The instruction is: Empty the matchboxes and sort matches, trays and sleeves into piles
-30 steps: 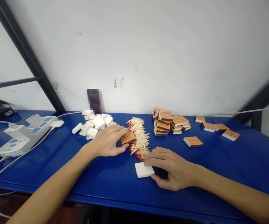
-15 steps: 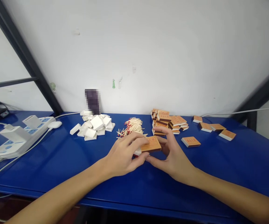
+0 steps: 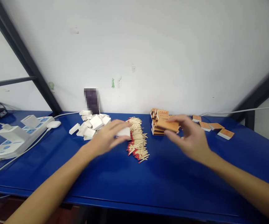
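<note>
My left hand (image 3: 106,138) pinches a white inner matchbox tray (image 3: 123,132) just left of the heap of red-tipped matches (image 3: 137,139) on the blue table (image 3: 115,177). My right hand (image 3: 190,137) grips an orange matchbox sleeve (image 3: 168,125) and holds it above the table, close to the stack of orange sleeves (image 3: 159,119). Both hands are somewhat blurred by motion. A pile of white trays (image 3: 91,124) lies just beyond my left hand.
Several loose orange matchboxes (image 3: 215,127) lie at the far right. A white power strip (image 3: 17,135) with plugs and cables sits at the left. A white wall rises behind the table, with dark metal struts at both sides. The table's front edge runs near the bottom.
The hands held one matchbox together at the centre half a second ago. They have now drawn apart, the left going left with the white tray, the right going right with the orange sleeve.
</note>
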Demonstrator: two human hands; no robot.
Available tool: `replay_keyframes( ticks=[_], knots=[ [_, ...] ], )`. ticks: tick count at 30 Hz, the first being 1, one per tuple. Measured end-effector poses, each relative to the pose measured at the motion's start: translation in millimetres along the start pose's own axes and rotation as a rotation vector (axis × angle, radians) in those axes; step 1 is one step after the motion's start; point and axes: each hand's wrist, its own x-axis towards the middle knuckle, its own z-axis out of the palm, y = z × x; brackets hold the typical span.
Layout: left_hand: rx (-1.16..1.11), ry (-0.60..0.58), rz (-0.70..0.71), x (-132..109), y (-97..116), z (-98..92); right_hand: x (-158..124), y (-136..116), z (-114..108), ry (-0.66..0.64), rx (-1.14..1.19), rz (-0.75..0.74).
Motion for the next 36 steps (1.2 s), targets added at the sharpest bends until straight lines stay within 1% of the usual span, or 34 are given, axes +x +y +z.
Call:
replay_keyframes(
  ticks=[1, 3, 4, 6, 8, 11, 15, 18, 21, 24, 28, 30, 32, 34, 36],
  knots=[
    [0.049, 0.026, -0.070, -2, -13, -7.9, 7, 15, -7, 0.064, -0.094, 0.058],
    [0.153, 0.092, -0.213, -6, -41, -23.7, 21, 49, -19, 0.093, -0.275, 0.168],
    [0.206, 0.111, -0.279, -10, -54, -30.5, 25, 65, -23, 0.053, -0.340, 0.217],
    [0.259, 0.128, -0.341, -17, -76, -39.7, 30, 93, -29, -0.044, -0.429, 0.298],
    [0.274, 0.127, -0.394, -24, -90, -42.4, 30, 112, -30, -0.110, -0.468, 0.359],
    [0.301, 0.079, -0.474, -31, -99, -38.3, 28, 125, -30, -0.150, -0.482, 0.432],
    [0.323, -0.016, -0.566, -35, -100, -32.6, 27, 132, -33, -0.141, -0.481, 0.469],
    [0.328, -0.044, -0.611, -35, -99, -31.9, 27, 136, -37, -0.132, -0.496, 0.484],
    [0.329, -0.064, -0.625, -34, -99, -31.6, 26, 138, -38, -0.130, -0.506, 0.488],
    [0.329, -0.050, -0.605, -34, -98, -30.8, 26, 135, -38, -0.130, -0.489, 0.469],
    [0.329, 0.005, -0.544, -33, -95, -29.7, 31, 122, -43, -0.143, -0.380, 0.491],
    [0.317, 0.035, -0.493, -30, -89, -28.5, 33, 114, -50, -0.116, -0.352, 0.522],
    [0.287, 0.050, -0.423, -26, -77, -25.6, 33, 107, -60, -0.083, -0.353, 0.532],
    [0.236, 0.040, -0.345, -19, -60, -20.1, 28, 102, -70, -0.078, -0.359, 0.503],
    [0.181, -0.004, -0.278, -10, -38, -11.6, 19, 98, -78, -0.110, -0.369, 0.453]
  ],
)
